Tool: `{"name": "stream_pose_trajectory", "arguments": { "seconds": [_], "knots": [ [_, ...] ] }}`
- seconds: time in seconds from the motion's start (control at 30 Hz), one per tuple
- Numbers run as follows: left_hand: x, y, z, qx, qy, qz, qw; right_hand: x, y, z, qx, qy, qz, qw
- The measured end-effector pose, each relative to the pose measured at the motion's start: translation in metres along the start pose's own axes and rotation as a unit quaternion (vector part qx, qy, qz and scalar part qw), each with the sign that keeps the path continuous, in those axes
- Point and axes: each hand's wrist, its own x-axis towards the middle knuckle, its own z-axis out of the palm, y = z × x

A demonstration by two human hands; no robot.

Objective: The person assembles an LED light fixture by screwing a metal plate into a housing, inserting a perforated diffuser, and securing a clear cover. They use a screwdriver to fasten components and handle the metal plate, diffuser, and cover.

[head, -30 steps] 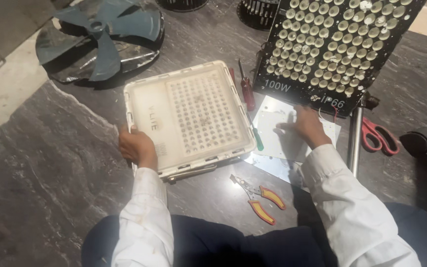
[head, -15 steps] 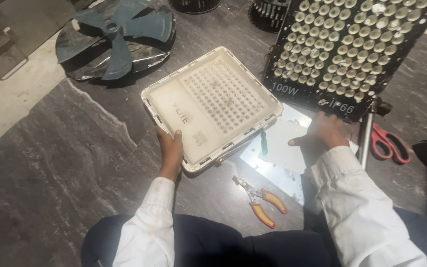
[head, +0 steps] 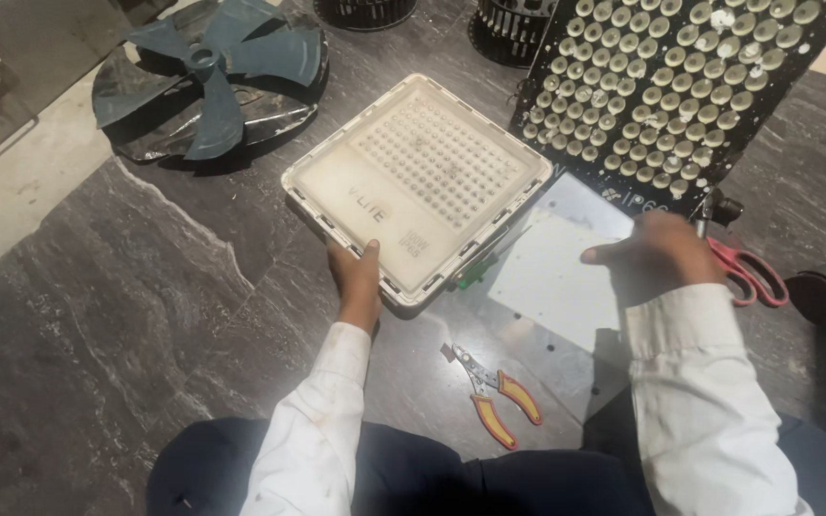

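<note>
**Hand and Workpiece Positions at the Dark Stone Bench**

You are sitting at a dark veined stone surface (head: 97,315), looking down at both hands.

Your left hand (head: 358,279) is gripping the near edge of the square off-white floodlight housing with a dotted lens panel (head: 418,182). The thumb is lying on the top face and the fingers are curling under the rim, so the hand is clamped on the housing. The housing is sitting turned diagonally at the centre of the surface, with its right edge overlapping the flat white rectangular metal plate (head: 552,277).

Your right hand (head: 657,256) is resting on the far right part of that white plate. The hand is blurred, and you cannot tell whether the fingers are pressing flat or closing on anything.

Surrounding items:
- The large black LED panel studded with round lenses (head: 681,86) is leaning just beyond the right hand.
- The red-handled scissors (head: 748,272) are lying just right of the right hand.
- The pliers with orange-and-red grips (head: 494,392) are lying near you, between your two sleeves.
- The grey-blue metal fan blade (head: 212,81) is lying at the far left, well apart from the housing.
</note>
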Motion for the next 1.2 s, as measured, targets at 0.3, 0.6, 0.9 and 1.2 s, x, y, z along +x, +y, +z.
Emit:
{"name": "stream_pose_trajectory", "arguments": {
  "seconds": [0.3,0.6,0.9,1.2],
  "knots": [
    [0.038,0.026,-0.047,-0.035,0.122,-0.176,0.976,0.002,0.039,-0.028,0.099,0.13,0.069,0.984],
    [0.06,0.124,-0.169,0.101,0.282,-0.223,0.928,0.021,0.039,-0.037,0.252,0.149,-0.038,0.955],
    [0.023,0.166,-0.293,0.202,0.484,-0.18,0.832,-0.042,-0.042,-0.026,0.534,0.069,-0.044,0.841],
    [0.025,0.174,-0.141,0.203,0.158,0.123,0.958,-0.04,-0.098,-0.009,0.556,-0.036,0.085,0.826]
  ]
}}
